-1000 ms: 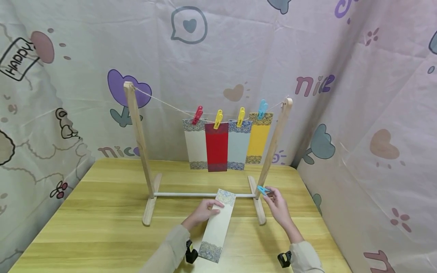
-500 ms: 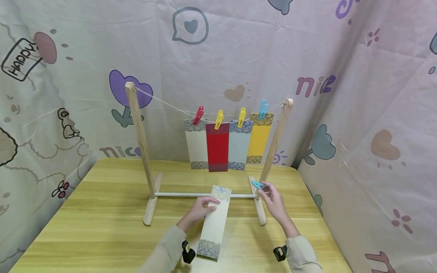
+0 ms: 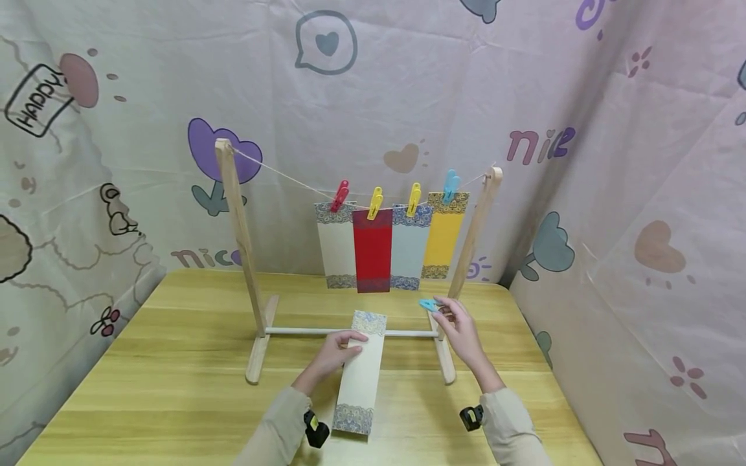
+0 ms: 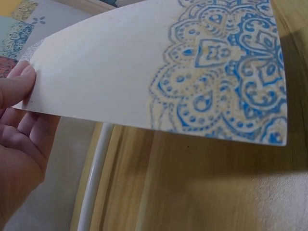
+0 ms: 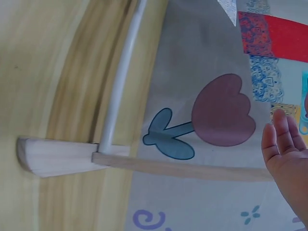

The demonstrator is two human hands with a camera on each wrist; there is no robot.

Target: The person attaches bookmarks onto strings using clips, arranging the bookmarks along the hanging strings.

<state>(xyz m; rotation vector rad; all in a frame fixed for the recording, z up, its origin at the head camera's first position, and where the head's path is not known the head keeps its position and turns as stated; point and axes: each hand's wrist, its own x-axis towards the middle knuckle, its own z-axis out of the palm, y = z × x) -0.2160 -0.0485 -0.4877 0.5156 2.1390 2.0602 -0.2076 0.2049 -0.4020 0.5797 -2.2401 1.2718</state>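
My left hand (image 3: 335,353) pinches the left edge of a cream paper card (image 3: 360,372) with blue-and-tan lace bands at both ends. In the left wrist view the card (image 4: 106,72) is raised over the table and bends slightly, its patterned end (image 4: 226,72) toward the camera. Between thumb and fingertips my right hand (image 3: 460,327) holds a light blue clothespin (image 3: 429,305), in front of the right post. Only part of that hand (image 5: 291,154) shows at the right wrist view's edge, with a bit of the clothespin (image 5: 304,101).
A wooden stand (image 3: 241,239) carries a string (image 3: 280,173). Clipped on it hang a white card (image 3: 337,252), a red card (image 3: 373,249), a pale blue card (image 3: 410,249) and a yellow card (image 3: 443,239). A white rod (image 3: 303,331) joins the stand's feet above the wooden table (image 3: 146,375).
My left hand and the cream card have shifted left and slightly up, the card turning more upright. My right hand has brought the blue clothespin up and to the left.
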